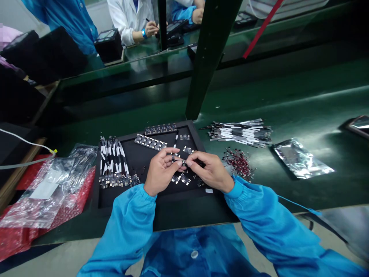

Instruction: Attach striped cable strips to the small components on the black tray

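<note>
Over a black tray [198, 138], my left hand [161, 169] and my right hand [210, 171] meet, fingertips pinched at a small circuit board [183, 163]. The left fingers grip the board, and the right thumb and forefinger press at its right edge; whether they hold a separate tiny part is hidden. Loose small circuit boards [184, 179] lie beneath the hands. Two unsplit board strips, one a panel [150, 142], rest at the tray's far side. On its left side, boards with black-and-white flat cables [113, 161] are lined up in a row.
Right of the tray lie a bundle of flat cables [242, 132], a pile of small red-and-black wired parts [238, 163] and a silver bag [302, 157]. Plastic bags [54, 188] sit at left. A dark post [206, 61] rises behind the tray. Co-workers [129, 23] sit across the bench.
</note>
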A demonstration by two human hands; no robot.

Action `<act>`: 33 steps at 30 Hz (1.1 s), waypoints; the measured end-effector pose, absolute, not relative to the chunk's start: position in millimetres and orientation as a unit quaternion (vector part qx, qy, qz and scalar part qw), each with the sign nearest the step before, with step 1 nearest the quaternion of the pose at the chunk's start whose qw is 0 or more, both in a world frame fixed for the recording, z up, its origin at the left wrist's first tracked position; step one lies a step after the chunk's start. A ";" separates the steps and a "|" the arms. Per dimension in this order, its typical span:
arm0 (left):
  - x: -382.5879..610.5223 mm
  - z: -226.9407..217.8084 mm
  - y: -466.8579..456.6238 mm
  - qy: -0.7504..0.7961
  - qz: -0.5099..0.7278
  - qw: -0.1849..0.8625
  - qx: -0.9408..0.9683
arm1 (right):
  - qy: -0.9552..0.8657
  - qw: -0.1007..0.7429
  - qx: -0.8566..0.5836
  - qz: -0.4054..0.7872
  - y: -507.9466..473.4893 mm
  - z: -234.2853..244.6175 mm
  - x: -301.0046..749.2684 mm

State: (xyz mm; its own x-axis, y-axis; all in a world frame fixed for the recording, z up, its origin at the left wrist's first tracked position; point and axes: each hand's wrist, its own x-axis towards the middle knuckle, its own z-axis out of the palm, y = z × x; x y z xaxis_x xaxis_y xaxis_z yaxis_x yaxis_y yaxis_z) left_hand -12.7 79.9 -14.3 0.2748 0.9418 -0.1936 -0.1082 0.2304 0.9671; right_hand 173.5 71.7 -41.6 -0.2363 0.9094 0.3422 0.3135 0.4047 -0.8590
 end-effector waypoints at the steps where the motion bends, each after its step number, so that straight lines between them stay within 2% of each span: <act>1: -12.7 -14.9 80.0 0.443 0.408 0.647 0.468 | -0.711 0.444 -0.429 0.336 71.7 -41.8 173.6; 18: -9.3 -14.3 76.6 0.464 0.409 0.614 0.490 | -0.696 0.442 -0.441 0.354 72.8 -38.7 172.7; 27: -8.8 -16.9 75.0 0.468 0.409 0.582 0.524 | -0.642 0.421 -0.445 0.462 74.1 -36.1 172.7; 33: -8.1 -15.2 77.3 0.467 0.425 0.605 0.485 | -0.639 0.417 -0.438 0.476 74.0 -35.0 173.9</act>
State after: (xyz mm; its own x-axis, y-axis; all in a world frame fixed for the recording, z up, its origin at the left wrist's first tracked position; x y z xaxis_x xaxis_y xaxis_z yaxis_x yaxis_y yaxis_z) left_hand -8.1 77.3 -15.2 0.2015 0.9676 -0.1521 -0.0613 0.1675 0.9840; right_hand 173.9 74.0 -35.0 -0.2693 0.9560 0.1167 0.1628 0.1646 -0.9728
